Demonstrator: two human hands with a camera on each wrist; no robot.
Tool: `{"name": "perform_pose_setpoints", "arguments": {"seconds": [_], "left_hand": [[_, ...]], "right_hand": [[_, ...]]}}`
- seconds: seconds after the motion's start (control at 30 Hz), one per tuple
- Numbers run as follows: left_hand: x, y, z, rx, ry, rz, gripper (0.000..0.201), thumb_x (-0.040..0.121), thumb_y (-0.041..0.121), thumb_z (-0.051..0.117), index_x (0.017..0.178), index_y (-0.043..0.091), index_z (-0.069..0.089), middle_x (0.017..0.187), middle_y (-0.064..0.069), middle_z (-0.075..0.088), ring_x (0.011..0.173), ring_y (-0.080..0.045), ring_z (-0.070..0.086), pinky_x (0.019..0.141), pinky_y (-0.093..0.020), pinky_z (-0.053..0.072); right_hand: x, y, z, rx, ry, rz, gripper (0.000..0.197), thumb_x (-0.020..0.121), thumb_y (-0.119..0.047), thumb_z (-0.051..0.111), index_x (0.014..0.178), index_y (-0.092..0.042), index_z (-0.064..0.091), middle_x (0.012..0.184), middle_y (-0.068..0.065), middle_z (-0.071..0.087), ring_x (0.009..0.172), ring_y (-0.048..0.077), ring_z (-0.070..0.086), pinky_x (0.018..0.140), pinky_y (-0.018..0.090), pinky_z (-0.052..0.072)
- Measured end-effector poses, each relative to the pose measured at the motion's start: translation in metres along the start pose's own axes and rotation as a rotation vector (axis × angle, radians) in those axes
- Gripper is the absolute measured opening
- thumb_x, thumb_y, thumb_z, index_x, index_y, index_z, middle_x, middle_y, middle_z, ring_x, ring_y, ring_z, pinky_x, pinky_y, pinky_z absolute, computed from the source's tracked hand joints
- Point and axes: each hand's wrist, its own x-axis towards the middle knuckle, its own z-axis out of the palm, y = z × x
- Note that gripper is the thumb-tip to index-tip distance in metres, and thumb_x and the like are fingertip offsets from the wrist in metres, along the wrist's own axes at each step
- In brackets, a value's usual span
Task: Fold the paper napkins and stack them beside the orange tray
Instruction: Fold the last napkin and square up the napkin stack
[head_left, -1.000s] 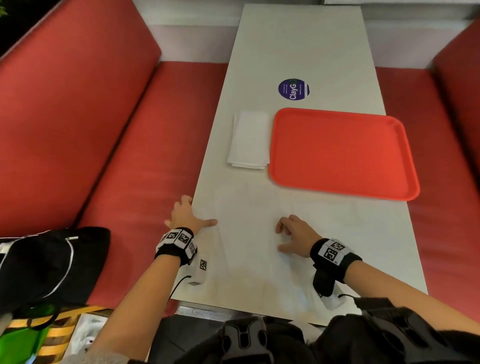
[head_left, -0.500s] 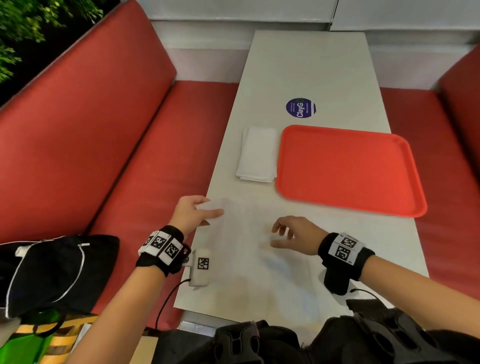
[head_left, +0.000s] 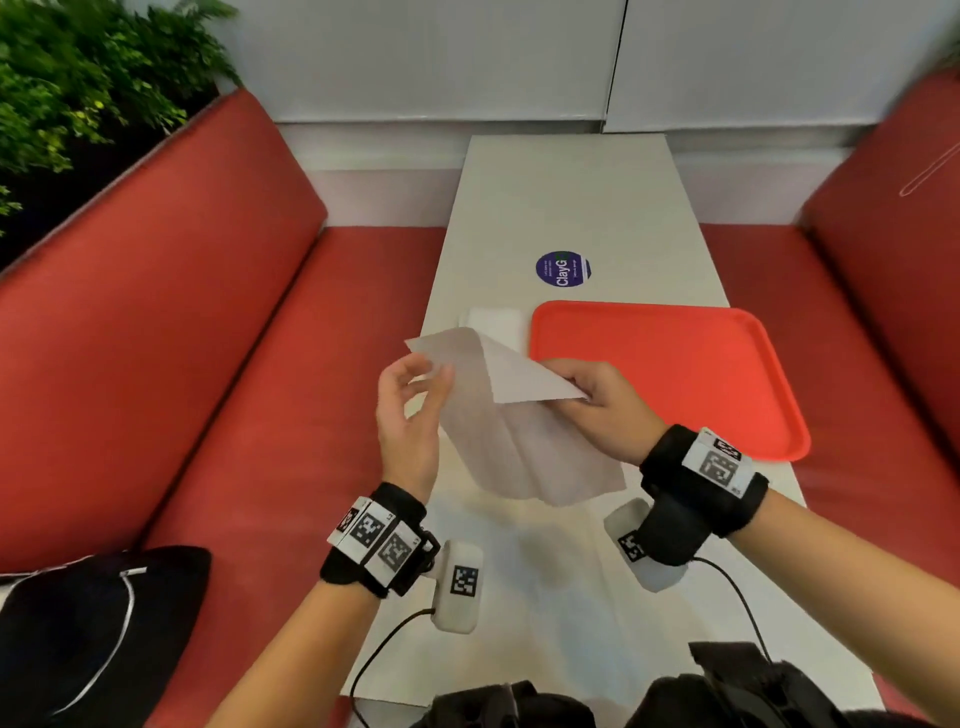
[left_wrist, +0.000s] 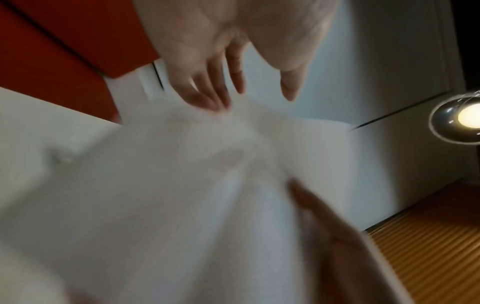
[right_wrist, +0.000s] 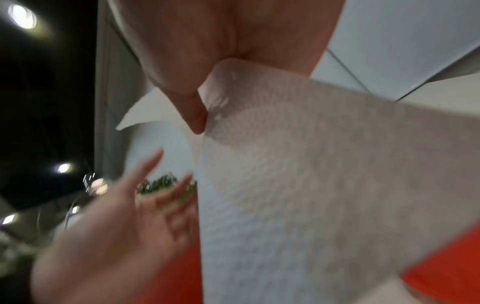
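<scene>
A white paper napkin (head_left: 519, 447) hangs unfolded in the air over the near half of the table. My right hand (head_left: 597, 410) pinches its upper right corner, the thumb (right_wrist: 194, 115) pressed on the napkin (right_wrist: 311, 185). My left hand (head_left: 410, 405) is at the sheet's left edge with straight, spread fingers (left_wrist: 207, 92) whose tips touch the napkin (left_wrist: 168, 185) without gripping. The orange tray (head_left: 675, 374) lies on the right of the table. A stack of folded napkins (head_left: 493, 325) sits against its left side, partly hidden by the raised sheet.
The long white table (head_left: 571, 197) carries a round blue sticker (head_left: 563, 268) beyond the tray. Red benches (head_left: 182, 364) flank both sides. A black bag (head_left: 93, 623) lies on the left bench, and a plant (head_left: 78, 78) stands behind it.
The napkin that lay flat on the table has been lifted into the air by my right hand. Both hands rose from the tabletop, and my head tilted up.
</scene>
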Motion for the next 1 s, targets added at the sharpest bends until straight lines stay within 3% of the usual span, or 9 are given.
{"name": "perform_pose_setpoints", "arguments": {"seconds": [0.1, 0.27, 0.37, 0.43, 0.53, 0.63, 0.77, 0.87, 1.0], "left_hand": [[0.001, -0.01, 0.0, 0.045, -0.142, -0.202, 0.077, 0.072, 0.05, 0.078, 0.135, 0.026, 0.043, 0.124, 0.009, 0.058, 0.113, -0.003, 0.057, 0.096, -0.027, 0.045], [0.003, -0.021, 0.015, -0.052, -0.359, -0.345, 0.046, 0.067, 0.021, 0.089, 0.105, 0.004, 0.07, 0.105, -0.013, 0.074, 0.099, -0.032, 0.07, 0.093, -0.05, 0.054], [0.008, -0.03, 0.024, 0.088, -0.31, -0.332, 0.029, 0.073, 0.012, 0.084, 0.098, 0.003, 0.072, 0.098, -0.011, 0.076, 0.093, -0.03, 0.072, 0.085, -0.042, 0.058], [0.009, -0.033, 0.026, 0.158, -0.326, -0.3, 0.025, 0.076, 0.01, 0.081, 0.098, 0.004, 0.072, 0.098, -0.009, 0.076, 0.088, -0.023, 0.074, 0.075, -0.031, 0.06], [0.011, -0.035, 0.03, 0.223, -0.412, -0.283, 0.029, 0.078, 0.015, 0.081, 0.104, 0.004, 0.071, 0.104, -0.009, 0.075, 0.092, -0.022, 0.073, 0.08, -0.034, 0.059], [0.004, -0.025, 0.036, 0.127, -0.595, -0.359, 0.039, 0.081, 0.028, 0.077, 0.109, 0.003, 0.068, 0.114, -0.011, 0.071, 0.105, -0.031, 0.068, 0.093, -0.049, 0.054], [0.001, -0.013, 0.043, -0.056, -0.698, -0.421, 0.041, 0.088, 0.045, 0.059, 0.1, 0.008, 0.069, 0.111, -0.002, 0.07, 0.101, -0.025, 0.066, 0.08, -0.044, 0.057], [0.004, -0.021, 0.042, -0.072, -0.672, -0.372, 0.03, 0.093, 0.027, 0.06, 0.114, 0.007, 0.068, 0.119, -0.007, 0.068, 0.108, -0.027, 0.063, 0.09, -0.053, 0.054], [0.011, -0.035, 0.042, 0.023, -0.601, -0.271, 0.043, 0.082, -0.004, 0.071, 0.122, 0.012, 0.067, 0.121, -0.016, 0.067, 0.099, -0.029, 0.067, 0.088, -0.045, 0.057]], "right_hand": [[-0.006, -0.004, -0.023, 0.192, 0.058, 0.063, 0.014, 0.094, -0.014, 0.059, 0.098, -0.004, 0.069, 0.086, 0.0, 0.066, 0.078, 0.01, 0.059, 0.07, 0.027, 0.046], [-0.014, 0.027, -0.034, 0.27, 0.249, 0.292, 0.015, 0.093, -0.018, 0.062, 0.082, -0.007, 0.064, 0.066, -0.006, 0.066, 0.053, 0.007, 0.06, 0.052, 0.023, 0.049], [-0.02, 0.064, -0.034, 0.208, 0.353, 0.448, 0.018, 0.085, -0.021, 0.073, 0.088, -0.004, 0.07, 0.078, 0.004, 0.073, 0.057, 0.01, 0.066, 0.059, 0.031, 0.054], [-0.023, 0.081, -0.034, 0.048, 0.345, 0.494, 0.015, 0.083, -0.026, 0.076, 0.089, -0.012, 0.072, 0.085, 0.0, 0.074, 0.064, 0.007, 0.069, 0.062, 0.026, 0.057], [-0.024, 0.081, -0.033, -0.021, 0.303, 0.458, 0.017, 0.084, -0.028, 0.075, 0.095, -0.016, 0.072, 0.088, -0.008, 0.073, 0.068, -0.005, 0.068, 0.059, 0.014, 0.052], [-0.019, 0.073, -0.028, 0.07, 0.266, 0.397, 0.018, 0.086, -0.026, 0.073, 0.1, -0.015, 0.071, 0.097, -0.002, 0.075, 0.083, 0.009, 0.072, 0.073, 0.028, 0.058], [-0.013, 0.069, -0.022, 0.114, 0.224, 0.337, 0.017, 0.088, -0.025, 0.07, 0.101, -0.014, 0.07, 0.099, 0.003, 0.075, 0.088, 0.019, 0.072, 0.078, 0.04, 0.058], [-0.013, 0.078, -0.021, 0.128, 0.205, 0.342, 0.012, 0.087, -0.02, 0.071, 0.099, -0.019, 0.07, 0.1, 0.005, 0.075, 0.09, 0.025, 0.072, 0.081, 0.047, 0.058], [-0.014, 0.081, -0.02, 0.158, 0.194, 0.367, 0.023, 0.092, -0.026, 0.065, 0.107, -0.009, 0.07, 0.102, 0.008, 0.074, 0.089, 0.023, 0.07, 0.078, 0.042, 0.056]]}}
